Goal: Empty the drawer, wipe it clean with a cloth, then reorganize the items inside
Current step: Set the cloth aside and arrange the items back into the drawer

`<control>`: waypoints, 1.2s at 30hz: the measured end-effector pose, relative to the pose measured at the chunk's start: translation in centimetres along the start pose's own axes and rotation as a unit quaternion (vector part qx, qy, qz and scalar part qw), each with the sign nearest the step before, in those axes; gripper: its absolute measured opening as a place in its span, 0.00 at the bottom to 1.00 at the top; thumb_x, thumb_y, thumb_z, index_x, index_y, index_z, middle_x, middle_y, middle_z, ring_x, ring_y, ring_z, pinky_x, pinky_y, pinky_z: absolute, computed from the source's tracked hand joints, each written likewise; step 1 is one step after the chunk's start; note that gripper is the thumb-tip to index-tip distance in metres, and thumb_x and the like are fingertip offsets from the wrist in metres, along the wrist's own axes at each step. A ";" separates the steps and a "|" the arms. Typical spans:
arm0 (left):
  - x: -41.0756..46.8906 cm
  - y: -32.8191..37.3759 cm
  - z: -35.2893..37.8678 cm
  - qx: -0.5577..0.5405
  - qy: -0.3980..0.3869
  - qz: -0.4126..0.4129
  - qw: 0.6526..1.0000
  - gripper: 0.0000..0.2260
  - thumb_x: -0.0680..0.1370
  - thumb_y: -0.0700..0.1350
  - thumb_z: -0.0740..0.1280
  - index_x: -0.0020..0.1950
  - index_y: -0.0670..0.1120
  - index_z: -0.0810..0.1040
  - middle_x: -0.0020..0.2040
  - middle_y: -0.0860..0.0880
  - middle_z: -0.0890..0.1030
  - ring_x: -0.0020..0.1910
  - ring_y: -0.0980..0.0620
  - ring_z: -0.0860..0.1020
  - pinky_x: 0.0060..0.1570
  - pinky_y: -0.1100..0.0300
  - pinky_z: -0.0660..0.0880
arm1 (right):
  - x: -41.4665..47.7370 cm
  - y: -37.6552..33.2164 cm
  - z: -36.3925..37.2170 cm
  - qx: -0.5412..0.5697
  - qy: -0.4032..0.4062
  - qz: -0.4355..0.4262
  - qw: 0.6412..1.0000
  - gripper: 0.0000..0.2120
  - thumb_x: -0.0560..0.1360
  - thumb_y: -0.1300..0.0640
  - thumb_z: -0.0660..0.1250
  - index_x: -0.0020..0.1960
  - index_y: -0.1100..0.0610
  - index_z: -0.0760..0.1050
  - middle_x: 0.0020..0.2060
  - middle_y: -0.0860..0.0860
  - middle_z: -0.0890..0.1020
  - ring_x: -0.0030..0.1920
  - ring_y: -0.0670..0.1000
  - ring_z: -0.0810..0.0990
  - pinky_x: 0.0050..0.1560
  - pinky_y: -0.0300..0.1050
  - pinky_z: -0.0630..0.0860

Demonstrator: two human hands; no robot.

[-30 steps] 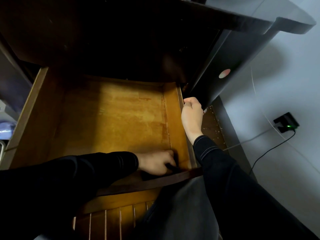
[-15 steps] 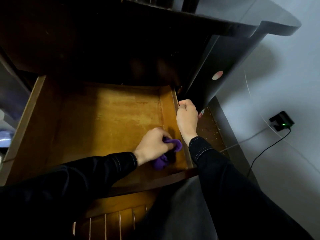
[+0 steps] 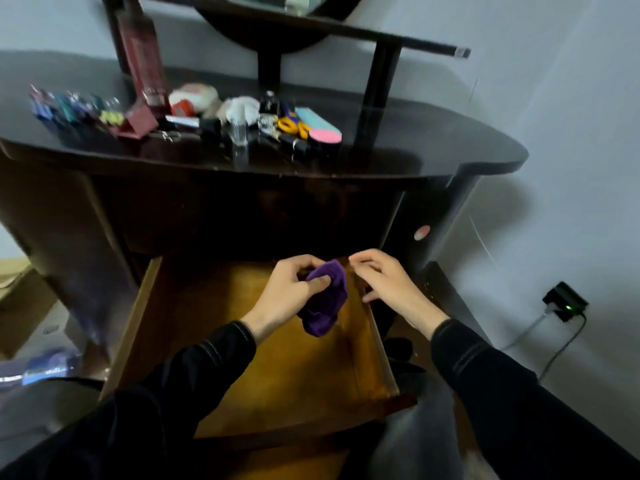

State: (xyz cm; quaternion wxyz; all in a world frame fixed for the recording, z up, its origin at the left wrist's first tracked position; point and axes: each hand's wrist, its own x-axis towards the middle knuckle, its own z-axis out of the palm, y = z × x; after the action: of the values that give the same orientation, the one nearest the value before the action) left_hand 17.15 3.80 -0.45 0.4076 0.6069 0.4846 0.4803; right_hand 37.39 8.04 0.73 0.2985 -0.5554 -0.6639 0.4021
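The wooden drawer point(image 3: 221, 341) is pulled out below the dark dressing table, and nothing lies on its yellow-brown floor. My left hand point(image 3: 289, 292) grips a purple cloth point(image 3: 325, 299) lifted above the drawer's far right part. My right hand point(image 3: 388, 284) hovers just right of the cloth over the drawer's right wall, fingers loosely curled, holding nothing. Small items are spread on the tabletop point(image 3: 415, 147): yellow-handled scissors point(image 3: 292, 125), a pink and blue case point(image 3: 320, 128), a red bottle point(image 3: 143, 64), a small glass point(image 3: 239, 133) and several coloured clips point(image 3: 69, 107).
The mirror stand's black post point(image 3: 375, 88) rises from the tabletop's right side. A charger with a green light point(image 3: 566, 303) is plugged in by the right wall, its cable trailing on the floor. A cardboard box point(image 3: 17, 299) and a blue packet point(image 3: 45, 367) lie at left.
My view has tilted up, so the tabletop now shows. My left hand has lifted the purple cloth from the drawer's near right corner. My right hand has let go of the drawer's right wall.
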 end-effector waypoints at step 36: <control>10.8 12.9 -16.2 0.456 0.107 0.178 0.865 0.12 0.79 0.46 0.69 0.61 0.47 0.75 0.44 0.53 0.77 0.42 0.55 0.76 0.45 0.57 0.76 | 9.6 -15.7 -5.6 -0.006 0.330 -0.076 0.941 0.28 0.76 0.50 0.70 0.72 0.54 0.65 0.68 0.55 0.70 0.51 0.53 0.77 0.49 0.48 0.75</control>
State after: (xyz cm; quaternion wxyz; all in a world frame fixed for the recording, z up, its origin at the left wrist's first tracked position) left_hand 4.62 12.33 17.28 -0.0618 0.7462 0.5737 0.3320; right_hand 32.31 17.66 16.59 0.5272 -0.6067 -0.5706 0.1683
